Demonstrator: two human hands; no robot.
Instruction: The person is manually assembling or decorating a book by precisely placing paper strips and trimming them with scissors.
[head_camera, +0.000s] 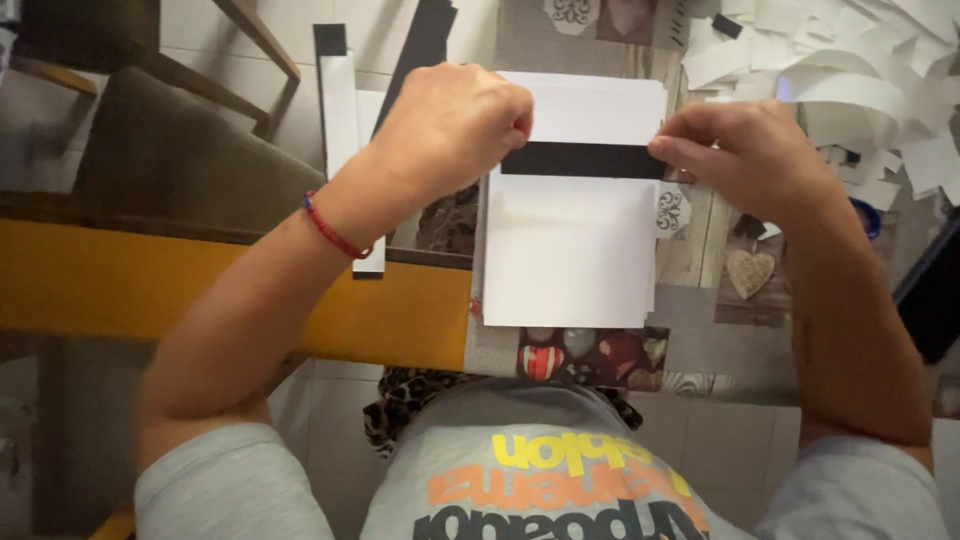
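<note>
Left hand (455, 125) curled almost shut, fingers pinching the left end of a narrow black strip (583, 160); right hand (735, 150) likewise closed to a pinch on the strip's right end. Landmark: stack of white rectangular paper sheets (568, 250). Patchwork-printed tablecloth with hearts (700, 340) lies under the stack. Heap of loose white paper cuttings (860, 80) sits beyond the stack, to its right. Long white strips with black ends (340, 110) lie left of the stack. Black strip crosses the stack's upper part, touching it. Red cord bracelet (335, 232) on left wrist.
</note>
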